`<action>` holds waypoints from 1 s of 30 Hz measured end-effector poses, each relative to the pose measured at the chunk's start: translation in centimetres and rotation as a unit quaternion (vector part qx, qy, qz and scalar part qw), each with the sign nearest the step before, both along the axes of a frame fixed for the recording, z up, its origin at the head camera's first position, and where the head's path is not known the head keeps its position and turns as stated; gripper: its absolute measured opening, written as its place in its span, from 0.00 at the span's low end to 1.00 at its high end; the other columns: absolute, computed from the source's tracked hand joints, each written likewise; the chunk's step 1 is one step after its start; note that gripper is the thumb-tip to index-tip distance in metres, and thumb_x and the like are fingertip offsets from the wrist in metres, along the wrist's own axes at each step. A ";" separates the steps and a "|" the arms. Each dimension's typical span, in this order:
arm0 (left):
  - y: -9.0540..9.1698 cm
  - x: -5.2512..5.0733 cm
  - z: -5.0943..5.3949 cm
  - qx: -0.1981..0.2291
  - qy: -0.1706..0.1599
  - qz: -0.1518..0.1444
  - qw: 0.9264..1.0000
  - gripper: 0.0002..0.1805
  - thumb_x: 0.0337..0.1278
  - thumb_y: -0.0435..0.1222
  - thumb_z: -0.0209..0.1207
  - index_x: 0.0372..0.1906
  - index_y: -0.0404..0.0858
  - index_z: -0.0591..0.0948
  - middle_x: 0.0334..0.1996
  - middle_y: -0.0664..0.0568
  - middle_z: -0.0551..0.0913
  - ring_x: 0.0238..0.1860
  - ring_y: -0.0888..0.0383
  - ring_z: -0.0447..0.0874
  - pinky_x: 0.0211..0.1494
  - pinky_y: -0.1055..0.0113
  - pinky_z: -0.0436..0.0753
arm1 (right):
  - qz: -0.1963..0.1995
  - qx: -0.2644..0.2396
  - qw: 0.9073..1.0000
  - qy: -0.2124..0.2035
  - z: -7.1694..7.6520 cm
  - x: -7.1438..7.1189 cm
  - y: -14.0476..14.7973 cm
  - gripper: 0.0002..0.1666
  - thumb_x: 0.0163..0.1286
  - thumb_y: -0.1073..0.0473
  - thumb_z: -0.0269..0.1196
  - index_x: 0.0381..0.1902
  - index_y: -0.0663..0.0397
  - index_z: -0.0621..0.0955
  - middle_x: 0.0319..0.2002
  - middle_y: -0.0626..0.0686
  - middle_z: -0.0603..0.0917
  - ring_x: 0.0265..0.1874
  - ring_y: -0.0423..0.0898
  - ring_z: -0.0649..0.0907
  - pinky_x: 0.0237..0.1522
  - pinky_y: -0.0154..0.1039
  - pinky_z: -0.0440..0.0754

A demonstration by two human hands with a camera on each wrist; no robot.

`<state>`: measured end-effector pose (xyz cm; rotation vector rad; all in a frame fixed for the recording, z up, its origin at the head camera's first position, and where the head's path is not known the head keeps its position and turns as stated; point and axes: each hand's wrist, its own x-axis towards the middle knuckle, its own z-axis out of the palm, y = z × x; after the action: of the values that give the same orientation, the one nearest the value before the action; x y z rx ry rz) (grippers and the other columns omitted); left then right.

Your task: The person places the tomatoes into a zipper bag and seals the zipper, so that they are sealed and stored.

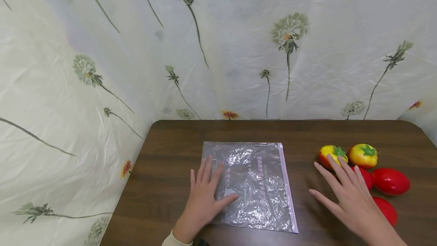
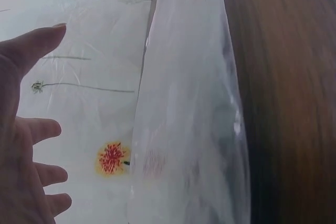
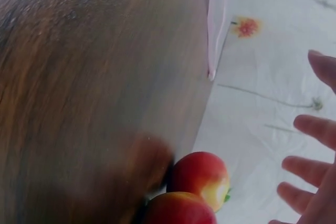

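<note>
A clear plastic zip bag [image 1: 239, 212] with a pink zip strip [image 1: 289, 196] lies flat on the brown table. Over its left part, my left hand [image 1: 203, 198] is held with fingers spread; the left wrist view shows this hand [image 2: 21, 145] raised above the bag [image 2: 189, 103], holding nothing. My right hand [image 1: 356, 208] hovers beside the fruit, fingers straight and apart. Two yellow-and-red fruits [image 1: 362, 156] with green leafy tops sit at the back. Closer in are three glossy red fruits [image 1: 392, 181], two of them partly hidden by my right hand.
The wooden table [image 1: 164, 177] has rounded back corners. Behind and to the left hangs a pale sheet [image 1: 235, 48] printed with dandelions, meeting the table's back edge. Bare tabletop [image 1: 304, 155] lies between the bag and the fruit.
</note>
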<state>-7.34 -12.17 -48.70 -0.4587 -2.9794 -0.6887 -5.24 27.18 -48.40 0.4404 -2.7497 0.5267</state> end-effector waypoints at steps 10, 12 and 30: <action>2.2 0.2 -0.9 0.009 0.005 -0.034 0.999 0.53 0.53 0.71 0.61 0.81 0.55 0.60 0.84 0.43 0.53 0.84 0.38 0.48 0.78 0.26 0.54 | 0.013 -0.027 1.000 0.003 -0.5 -0.5 -0.3 0.50 0.57 0.48 0.77 0.76 0.45 0.70 0.77 0.65 0.64 0.80 0.67 0.55 0.82 0.67 0.35; 2.7 0.3 -1.3 0.009 0.004 -0.040 0.999 0.54 0.53 0.71 0.62 0.81 0.55 0.60 0.83 0.44 0.54 0.83 0.39 0.50 0.77 0.26 0.55 | 0.013 -0.029 0.999 0.001 -0.6 -0.5 -0.4 0.50 0.57 0.49 0.76 0.76 0.45 0.70 0.77 0.65 0.64 0.79 0.68 0.55 0.81 0.69 0.37; 4.8 0.0 -3.7 0.004 -0.018 -0.088 0.996 0.57 0.49 0.72 0.63 0.82 0.51 0.60 0.84 0.47 0.55 0.84 0.44 0.48 0.82 0.33 0.50 | 0.017 -0.022 0.999 -0.016 -0.7 -1.3 -1.3 0.52 0.52 0.48 0.79 0.74 0.49 0.72 0.77 0.66 0.63 0.77 0.67 0.59 0.81 0.69 0.42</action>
<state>-7.38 -7.34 -52.40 -0.7214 -2.9946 -0.7298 -6.51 25.86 -49.09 0.4738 -2.7587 0.6070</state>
